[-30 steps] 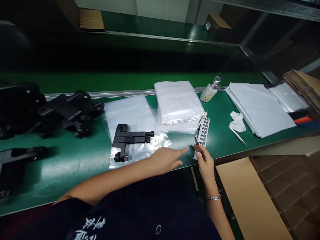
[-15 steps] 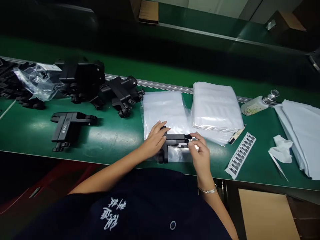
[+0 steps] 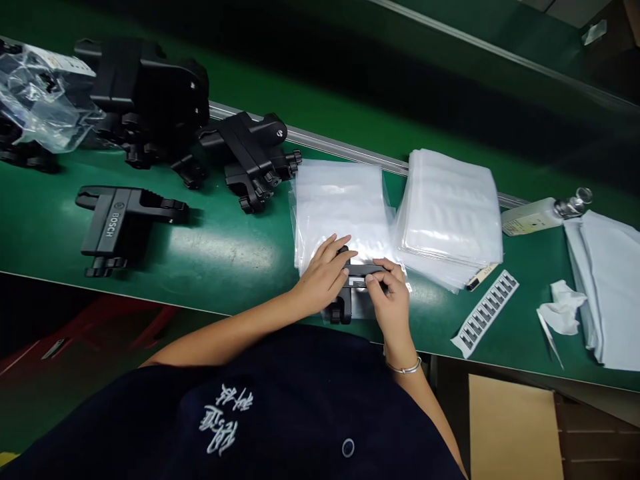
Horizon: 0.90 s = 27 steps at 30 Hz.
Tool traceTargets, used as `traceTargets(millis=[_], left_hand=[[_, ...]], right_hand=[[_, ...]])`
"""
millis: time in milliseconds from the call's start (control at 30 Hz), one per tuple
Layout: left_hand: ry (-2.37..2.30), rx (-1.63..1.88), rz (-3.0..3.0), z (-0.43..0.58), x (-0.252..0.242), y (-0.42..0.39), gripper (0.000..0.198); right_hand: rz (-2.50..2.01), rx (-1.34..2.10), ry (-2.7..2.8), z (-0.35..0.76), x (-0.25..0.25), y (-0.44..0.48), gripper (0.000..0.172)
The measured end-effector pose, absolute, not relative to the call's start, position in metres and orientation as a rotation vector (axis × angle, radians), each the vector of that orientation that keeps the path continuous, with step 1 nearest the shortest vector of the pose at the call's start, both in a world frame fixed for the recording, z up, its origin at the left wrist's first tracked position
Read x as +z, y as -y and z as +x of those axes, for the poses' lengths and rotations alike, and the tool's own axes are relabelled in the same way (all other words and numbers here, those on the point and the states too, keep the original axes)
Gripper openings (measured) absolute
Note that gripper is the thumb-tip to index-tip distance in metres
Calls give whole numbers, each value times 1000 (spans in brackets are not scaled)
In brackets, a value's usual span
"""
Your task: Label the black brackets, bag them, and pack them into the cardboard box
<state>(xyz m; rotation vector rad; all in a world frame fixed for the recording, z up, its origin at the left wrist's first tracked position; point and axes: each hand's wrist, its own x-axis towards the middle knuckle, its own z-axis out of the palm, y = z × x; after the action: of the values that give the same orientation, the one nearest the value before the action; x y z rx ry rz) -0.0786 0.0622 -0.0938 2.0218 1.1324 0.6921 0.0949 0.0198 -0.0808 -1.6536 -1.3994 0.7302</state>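
A black plastic bracket [image 3: 359,270] lies in front of me on clear plastic bags [image 3: 340,200]. My left hand [image 3: 323,277] holds its left end, fingers stretched across the top. A small pale label [image 3: 357,282] sits along the bracket's near face. My right hand [image 3: 391,293] grips the right end, with the thumb at the label's right edge and the fingers on the far side. The palm side of both hands is hidden. To the left stands another black bracket marked BOSCH [image 3: 115,223].
More black brackets [image 3: 245,157] are heaped at back left beside a crumpled clear bag [image 3: 50,100]. To the right are a bag stack [image 3: 453,200], a sticker strip [image 3: 485,313], a pump bottle [image 3: 535,217], crumpled tissue [image 3: 564,307] and folded white sheets [image 3: 613,287].
My right hand has moved left along the bracket, its thumb now at the label, which lies against the face. My left hand stays on the bracket. The whole view has shifted and tilted.
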Motion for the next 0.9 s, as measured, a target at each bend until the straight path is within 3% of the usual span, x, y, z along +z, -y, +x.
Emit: traceTargets(millis=[900], left_hand=[[-1131, 661, 2007, -79, -93, -63, 38]], right_hand=[[-1674, 753, 1422, 95, -75, -21, 24]])
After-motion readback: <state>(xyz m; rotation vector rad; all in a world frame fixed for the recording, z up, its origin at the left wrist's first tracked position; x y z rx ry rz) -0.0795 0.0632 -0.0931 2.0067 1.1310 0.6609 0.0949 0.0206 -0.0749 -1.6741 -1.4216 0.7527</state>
